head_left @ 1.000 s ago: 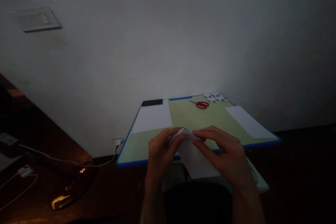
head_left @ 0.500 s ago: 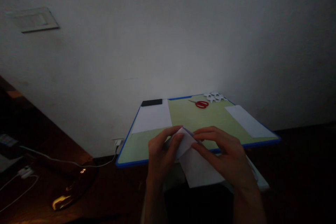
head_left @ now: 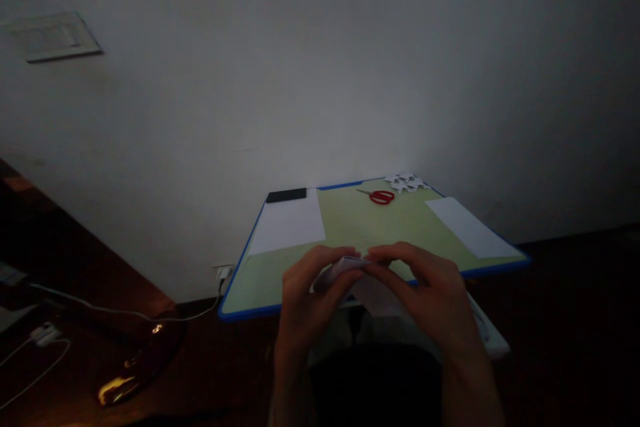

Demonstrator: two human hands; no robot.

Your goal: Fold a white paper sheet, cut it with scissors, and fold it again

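Observation:
A folded white sheet of paper (head_left: 377, 295) is held between both hands, just off the near edge of the table. My left hand (head_left: 314, 287) pinches its left side, thumb on the near face and fingers behind. My right hand (head_left: 425, 287) pinches the fold at the top, its fingertips close to those of the left. The paper is tipped so that its upper edge shows; much of it is hidden behind my fingers and right hand.
The green table (head_left: 370, 223) with a blue rim stands against the wall. On it lie red-handled scissors (head_left: 381, 197), white paper cutouts (head_left: 406, 183), a paper sheet (head_left: 287, 223) with a dark flat object (head_left: 287, 195) on it, and a paper strip (head_left: 470, 227). A cable (head_left: 125, 313) hangs at left.
The paper has tilted, so its lower part hangs less in view and its top edge shows. Both thumbs have drawn closer together along the fold.

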